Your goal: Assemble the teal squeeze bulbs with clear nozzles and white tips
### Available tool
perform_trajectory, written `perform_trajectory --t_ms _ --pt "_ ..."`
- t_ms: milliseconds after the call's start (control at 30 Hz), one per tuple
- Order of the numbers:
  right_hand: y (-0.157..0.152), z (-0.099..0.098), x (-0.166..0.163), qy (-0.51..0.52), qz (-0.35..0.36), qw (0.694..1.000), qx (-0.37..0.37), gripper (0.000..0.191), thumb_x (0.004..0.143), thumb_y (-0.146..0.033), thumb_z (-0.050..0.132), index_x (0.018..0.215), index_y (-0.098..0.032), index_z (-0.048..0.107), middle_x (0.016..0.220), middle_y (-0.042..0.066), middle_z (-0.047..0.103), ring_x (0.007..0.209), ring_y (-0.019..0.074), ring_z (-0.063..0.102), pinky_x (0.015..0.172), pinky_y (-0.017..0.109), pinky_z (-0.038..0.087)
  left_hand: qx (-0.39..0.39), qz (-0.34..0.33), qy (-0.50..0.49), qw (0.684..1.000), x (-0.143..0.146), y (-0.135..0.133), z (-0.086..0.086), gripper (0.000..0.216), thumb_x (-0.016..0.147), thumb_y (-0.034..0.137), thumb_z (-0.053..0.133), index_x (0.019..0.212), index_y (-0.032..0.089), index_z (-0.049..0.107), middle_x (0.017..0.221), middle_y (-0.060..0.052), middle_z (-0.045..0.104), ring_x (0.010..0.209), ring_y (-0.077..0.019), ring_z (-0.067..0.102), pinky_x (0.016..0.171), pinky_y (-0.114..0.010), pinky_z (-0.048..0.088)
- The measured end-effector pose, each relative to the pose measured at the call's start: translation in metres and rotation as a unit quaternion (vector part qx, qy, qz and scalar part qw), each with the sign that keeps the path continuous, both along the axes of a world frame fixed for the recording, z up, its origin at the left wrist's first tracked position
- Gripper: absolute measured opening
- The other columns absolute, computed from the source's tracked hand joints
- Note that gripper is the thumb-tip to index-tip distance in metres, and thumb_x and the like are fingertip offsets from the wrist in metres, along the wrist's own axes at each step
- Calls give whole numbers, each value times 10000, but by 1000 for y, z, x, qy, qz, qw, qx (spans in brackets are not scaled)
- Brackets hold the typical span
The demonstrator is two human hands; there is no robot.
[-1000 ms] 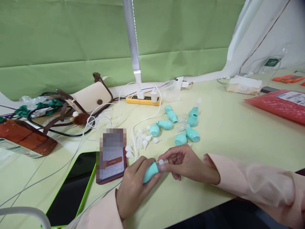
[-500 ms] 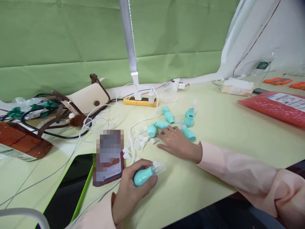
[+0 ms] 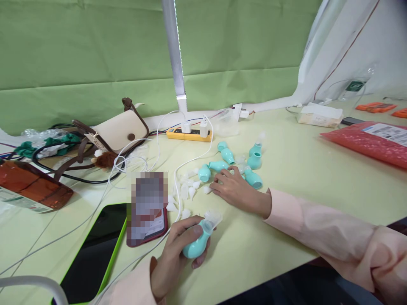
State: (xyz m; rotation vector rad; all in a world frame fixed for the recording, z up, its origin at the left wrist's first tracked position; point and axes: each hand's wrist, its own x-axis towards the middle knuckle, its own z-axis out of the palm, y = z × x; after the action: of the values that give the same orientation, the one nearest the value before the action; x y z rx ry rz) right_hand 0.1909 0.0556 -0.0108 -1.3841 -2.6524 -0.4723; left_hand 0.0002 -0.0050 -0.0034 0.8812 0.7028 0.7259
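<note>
Several glossy teal, pear-shaped bulbs point(image 3: 204, 173) lie scattered on the pale yellow-green table point(image 3: 286, 237), and one more, a glossy teal bulb with a mouth at its narrow end point(image 3: 194, 249), is in the left hand point(image 3: 173, 250), whose fingers are wrapped around its body. A clear, see-through tip piece point(image 3: 213, 217) shows at that mouth, angled away from the palm. The right hand point(image 3: 233, 188) reaches low over the near edge of the scattered bulbs, fingers loosely bent and a little apart; whether they grip anything I cannot tell, and the hand hides part of what lies behind it. Just left of its fingertips is a group of small white cone-shaped pieces point(image 3: 191, 192). A thin white charging cable point(image 3: 193, 159) curves around this group, passing between it and the red-cased phone point(image 3: 163, 227), then runs on close by the left hand. Beside that phone, a black-screened phone in a bright green case point(image 3: 95, 250) takes up the near left. Farther back are a yellow power strip point(image 3: 176, 134), a cream handbag with brown trim point(image 3: 117, 131) and an amber bottle point(image 3: 34, 184); a red plastic mailer point(image 3: 356, 140) lies well apart at the right.
</note>
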Motion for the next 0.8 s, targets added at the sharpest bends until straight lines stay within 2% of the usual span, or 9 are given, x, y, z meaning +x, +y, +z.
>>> perform_trajectory --t_ms 133,233,300,367,500,567,633,800 --pt "2 -3 2 48 41 998 11 204 859 -154 377 809 -145 574 845 78 588 852 211 495 790 449 305 9 62 58 996 -1 -2 -5 264 629 319 640 801 125 589 584 3 512 461 -83 444 449 -211 322" --pt "0 3 7 196 101 975 7 137 833 -156 435 814 -132 569 816 72 607 803 181 524 764 410 357 50 161 156 973 -3 -3 -7 320 550 309 706 825 174 612 745 -4 576 607 -116 505 515 -208 379" --pt "-3 12 11 332 150 931 -31 76 795 -162 503 809 -134 573 774 58 621 732 150 545 696 341 413 110 187 208 954 -4 -2 -5 260 554 307 703 773 188 631 784 1 597 680 -134 522 566 -206 403" --pt "-9 25 16 434 181 875 -109 40 743 -160 571 771 -136 586 711 41 623 648 125 550 612 284 447 186 176 230 939 -4 -1 -2 176 593 292 674 732 191 639 737 9 609 679 -136 531 603 -208 416" --pt "-19 46 23 515 204 784 -280 92 680 -104 618 768 -128 625 675 29 608 591 106 538 554 254 469 283 185 259 905 -4 0 1 147 620 243 655 762 204 645 763 8 620 705 -138 545 630 -203 429" --pt "-22 49 24 520 223 758 -326 153 674 -75 612 817 -123 642 676 30 605 594 101 539 554 250 473 308 188 271 892 -4 -1 1 176 616 231 663 790 208 646 783 1 616 717 -139 546 622 -200 434" --pt "-22 48 23 512 237 752 -341 177 674 -61 605 837 -113 650 675 35 601 594 97 539 553 246 472 337 181 271 883 -3 -2 1 178 619 216 662 796 208 642 765 0 606 702 -134 544 600 -195 436" --pt "-22 42 20 502 243 764 -324 154 673 -66 610 819 -83 657 678 57 616 601 101 553 553 242 476 384 174 262 868 -3 -2 1 127 639 174 625 763 197 612 728 7 593 674 -125 544 586 -193 441"
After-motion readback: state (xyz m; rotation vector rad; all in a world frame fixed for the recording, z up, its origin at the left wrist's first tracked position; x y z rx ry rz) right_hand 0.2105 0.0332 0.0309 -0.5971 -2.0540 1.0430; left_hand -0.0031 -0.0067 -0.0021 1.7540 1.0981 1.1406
